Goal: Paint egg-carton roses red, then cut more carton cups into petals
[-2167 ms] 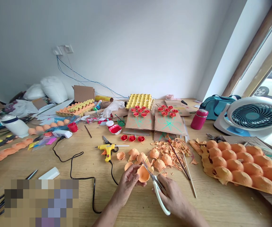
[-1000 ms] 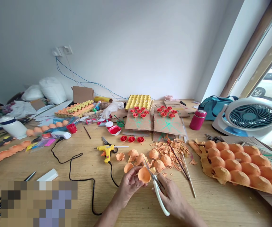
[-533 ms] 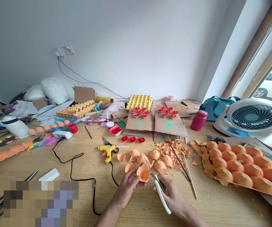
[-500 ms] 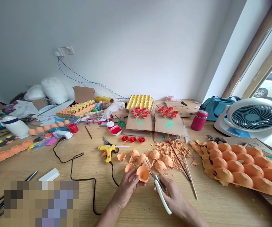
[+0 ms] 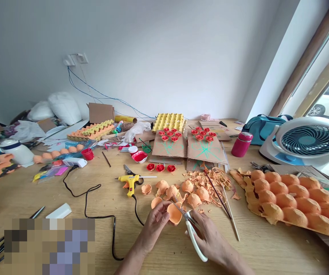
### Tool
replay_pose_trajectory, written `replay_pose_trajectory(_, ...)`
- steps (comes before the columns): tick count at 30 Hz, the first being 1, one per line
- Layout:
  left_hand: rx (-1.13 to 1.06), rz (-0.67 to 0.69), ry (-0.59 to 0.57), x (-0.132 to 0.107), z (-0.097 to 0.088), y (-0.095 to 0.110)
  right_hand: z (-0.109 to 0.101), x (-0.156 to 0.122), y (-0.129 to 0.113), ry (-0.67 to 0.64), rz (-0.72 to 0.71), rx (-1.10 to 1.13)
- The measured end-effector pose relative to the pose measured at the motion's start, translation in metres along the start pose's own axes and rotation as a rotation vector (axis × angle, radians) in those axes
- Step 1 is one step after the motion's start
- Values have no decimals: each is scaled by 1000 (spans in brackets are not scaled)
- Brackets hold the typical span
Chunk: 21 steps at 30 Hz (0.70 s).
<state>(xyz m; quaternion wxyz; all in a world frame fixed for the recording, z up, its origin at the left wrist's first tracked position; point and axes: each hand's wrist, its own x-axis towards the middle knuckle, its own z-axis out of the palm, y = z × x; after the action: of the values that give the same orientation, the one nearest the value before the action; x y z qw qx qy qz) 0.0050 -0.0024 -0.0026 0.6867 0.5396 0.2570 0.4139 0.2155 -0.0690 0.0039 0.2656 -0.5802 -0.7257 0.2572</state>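
Between thumb and fingers, my left hand [image 5: 156,223] pinches an orange egg-carton cup [image 5: 174,214] with its hollow side toward me. My right hand [image 5: 206,231] grips white-handled scissors [image 5: 193,238], whose blades meet the cup's upper rim. Just beyond my hands lie several cut cups [image 5: 187,186] and a heap of orange carton scraps [image 5: 212,181]. A small nested cup flower [image 5: 146,189] sits left of them, near a yellow glue gun [image 5: 130,182]. Behind it stand red painted flowers [image 5: 160,167] in a row.
To the right lie an orange egg tray [image 5: 293,202], a fan [image 5: 307,141] and a magenta flask [image 5: 241,144]. A dark stick and a pale stick [image 5: 231,219] rest beside the scraps. Cardboard sheets [image 5: 168,147] with red flowers are behind. The glue gun's black cord [image 5: 114,233] crosses the left side.
The scissor blades have shifted slightly along the cup's rim, and the cup has turned a little. At far left, an orange carton strip has been lifted and another person's hand shows at the edge.
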Motion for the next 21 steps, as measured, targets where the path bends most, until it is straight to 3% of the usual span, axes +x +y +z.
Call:
replay_pose_trajectory(7, 133, 69, -80, 1, 3, 10, -3, -1, -1, 34, -67, -109)
replay_pose_trajectory(16, 116, 26, 6, -1, 0, 7, -3, -2, -2, 10, -88, -122)
replay_pose_trajectory(21, 81, 7, -9, -2, 1, 11, -4, -2, -4, 6, -69, -122)
